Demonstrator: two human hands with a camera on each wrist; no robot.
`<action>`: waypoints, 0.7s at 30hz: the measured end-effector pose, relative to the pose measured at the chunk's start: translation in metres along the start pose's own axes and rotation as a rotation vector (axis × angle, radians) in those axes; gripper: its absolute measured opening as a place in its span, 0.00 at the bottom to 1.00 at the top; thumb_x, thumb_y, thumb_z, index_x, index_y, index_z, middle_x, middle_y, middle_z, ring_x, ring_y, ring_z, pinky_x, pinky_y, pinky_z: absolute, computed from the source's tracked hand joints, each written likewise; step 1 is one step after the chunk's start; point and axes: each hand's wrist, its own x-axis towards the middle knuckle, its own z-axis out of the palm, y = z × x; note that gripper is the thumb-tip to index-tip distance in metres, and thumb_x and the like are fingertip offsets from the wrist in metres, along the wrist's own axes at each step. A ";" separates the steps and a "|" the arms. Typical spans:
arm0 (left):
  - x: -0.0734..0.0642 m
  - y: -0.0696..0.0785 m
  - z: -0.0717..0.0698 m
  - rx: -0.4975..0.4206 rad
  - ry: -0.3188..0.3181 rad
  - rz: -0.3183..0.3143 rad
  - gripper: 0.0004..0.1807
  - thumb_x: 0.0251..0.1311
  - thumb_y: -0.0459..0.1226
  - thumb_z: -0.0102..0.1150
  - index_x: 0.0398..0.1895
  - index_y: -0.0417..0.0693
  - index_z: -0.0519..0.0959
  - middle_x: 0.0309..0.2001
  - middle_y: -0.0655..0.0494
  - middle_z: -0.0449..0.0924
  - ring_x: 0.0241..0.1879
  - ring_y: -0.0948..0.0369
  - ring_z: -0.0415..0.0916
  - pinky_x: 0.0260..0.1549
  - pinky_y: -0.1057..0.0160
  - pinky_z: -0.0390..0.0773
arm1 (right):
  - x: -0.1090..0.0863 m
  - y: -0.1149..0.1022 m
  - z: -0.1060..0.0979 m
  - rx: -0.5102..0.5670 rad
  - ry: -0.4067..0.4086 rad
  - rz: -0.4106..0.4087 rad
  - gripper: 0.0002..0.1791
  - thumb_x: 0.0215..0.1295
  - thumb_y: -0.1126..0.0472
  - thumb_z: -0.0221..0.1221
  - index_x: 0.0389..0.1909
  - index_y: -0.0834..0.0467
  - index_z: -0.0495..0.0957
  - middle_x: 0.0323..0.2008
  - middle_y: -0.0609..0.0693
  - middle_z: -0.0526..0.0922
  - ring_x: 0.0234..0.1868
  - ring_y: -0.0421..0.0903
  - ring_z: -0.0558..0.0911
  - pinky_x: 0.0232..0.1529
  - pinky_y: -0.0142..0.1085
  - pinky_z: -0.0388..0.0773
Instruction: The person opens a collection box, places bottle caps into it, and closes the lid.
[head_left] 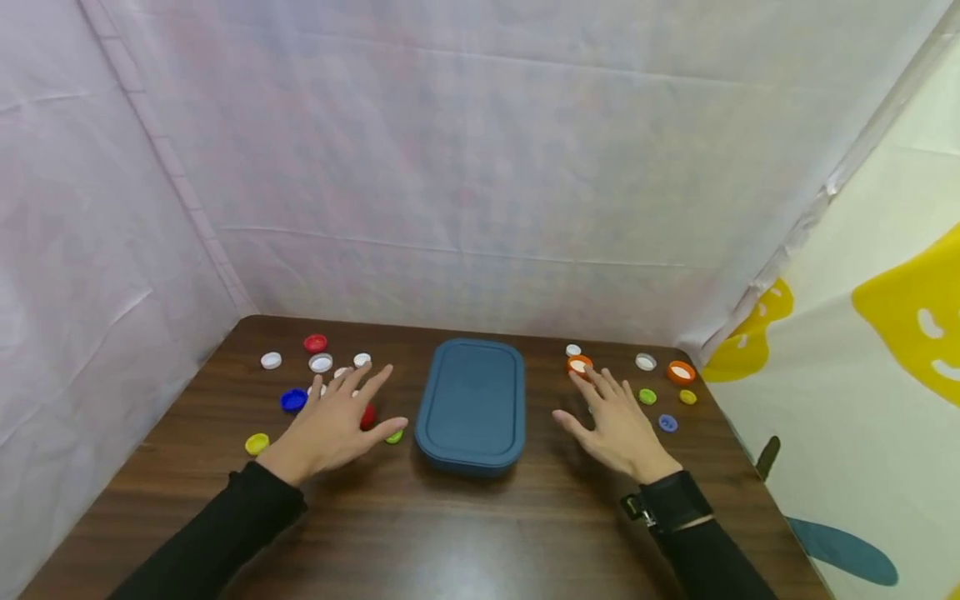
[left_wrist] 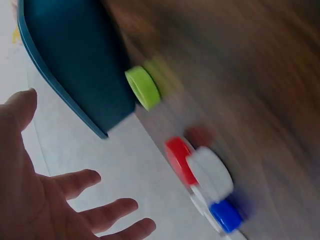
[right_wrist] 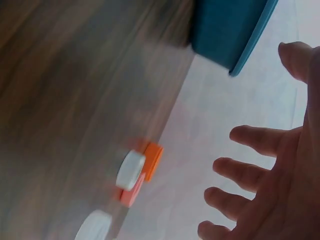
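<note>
A blue lidded box stands on the wooden table between both hands, its lid on top. My left hand hovers with spread fingers over several bottle caps, among them a red cap, a white cap and a green cap close to the box. To the right of the box, my right hand is held in the air, fingers apart and holding nothing. Near its fingertips lies an orange cap. Some caps are partly hidden beneath the hands.
Further left lie a yellow cap, a blue cap and another red cap. On the right are a second orange cap, a purple cap and several others. White cloth hangs behind the table.
</note>
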 end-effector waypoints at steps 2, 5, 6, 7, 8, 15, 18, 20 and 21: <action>0.000 0.007 0.003 -0.008 0.001 0.017 0.53 0.80 0.75 0.53 0.97 0.60 0.59 0.93 0.36 0.61 0.89 0.26 0.61 0.84 0.12 0.49 | 0.002 -0.006 0.001 0.015 0.004 -0.016 0.48 0.85 0.28 0.60 0.91 0.55 0.69 0.89 0.67 0.69 0.93 0.74 0.60 0.91 0.76 0.52; 0.000 0.017 0.008 -0.021 -0.010 0.037 0.53 0.80 0.75 0.53 0.97 0.61 0.58 0.93 0.37 0.60 0.89 0.27 0.61 0.84 0.12 0.49 | 0.005 -0.016 0.002 0.045 0.008 -0.038 0.48 0.84 0.28 0.61 0.91 0.55 0.69 0.89 0.66 0.69 0.92 0.72 0.63 0.92 0.74 0.54; 0.000 0.020 0.009 -0.022 -0.016 0.043 0.53 0.80 0.75 0.53 0.97 0.61 0.57 0.93 0.38 0.60 0.89 0.27 0.61 0.85 0.13 0.50 | 0.006 -0.019 0.002 0.056 0.007 -0.044 0.48 0.84 0.28 0.61 0.91 0.55 0.69 0.90 0.65 0.69 0.92 0.71 0.64 0.92 0.73 0.56; 0.001 0.022 0.010 -0.024 -0.023 0.048 0.53 0.80 0.75 0.53 0.98 0.61 0.57 0.94 0.38 0.60 0.89 0.28 0.62 0.85 0.13 0.50 | 0.007 -0.021 0.002 0.067 0.006 -0.049 0.48 0.84 0.29 0.62 0.91 0.55 0.69 0.90 0.65 0.68 0.92 0.71 0.65 0.91 0.72 0.58; 0.002 0.025 0.011 -0.026 -0.031 0.050 0.53 0.80 0.76 0.53 0.98 0.61 0.57 0.94 0.39 0.60 0.89 0.28 0.62 0.86 0.14 0.49 | 0.007 -0.024 0.002 0.077 0.006 -0.054 0.48 0.84 0.29 0.62 0.91 0.55 0.69 0.90 0.65 0.68 0.91 0.71 0.66 0.90 0.72 0.61; 0.005 0.041 0.015 -0.069 -0.063 0.103 0.51 0.82 0.73 0.55 0.97 0.59 0.60 0.93 0.38 0.61 0.89 0.32 0.65 0.86 0.16 0.54 | 0.011 -0.042 0.004 0.139 -0.010 -0.061 0.46 0.85 0.32 0.63 0.89 0.57 0.71 0.89 0.64 0.70 0.91 0.70 0.67 0.84 0.71 0.73; 0.005 0.046 0.018 -0.083 -0.067 0.128 0.50 0.83 0.71 0.56 0.95 0.55 0.63 0.92 0.38 0.63 0.89 0.34 0.66 0.86 0.19 0.58 | 0.011 -0.049 0.007 0.152 -0.020 -0.061 0.44 0.86 0.34 0.64 0.88 0.59 0.73 0.88 0.64 0.73 0.91 0.71 0.66 0.84 0.71 0.73; 0.005 0.049 0.020 -0.081 -0.060 0.141 0.49 0.84 0.70 0.56 0.94 0.52 0.65 0.91 0.37 0.66 0.88 0.35 0.68 0.86 0.21 0.61 | 0.011 -0.054 0.008 0.168 -0.026 -0.062 0.42 0.86 0.36 0.64 0.87 0.60 0.74 0.86 0.65 0.75 0.90 0.71 0.68 0.83 0.70 0.74; 0.005 0.050 0.020 -0.075 -0.054 0.146 0.48 0.84 0.69 0.56 0.93 0.51 0.66 0.91 0.38 0.66 0.88 0.35 0.68 0.86 0.22 0.63 | 0.011 -0.056 0.009 0.174 -0.026 -0.065 0.41 0.87 0.37 0.64 0.86 0.61 0.74 0.84 0.65 0.77 0.89 0.71 0.70 0.83 0.69 0.75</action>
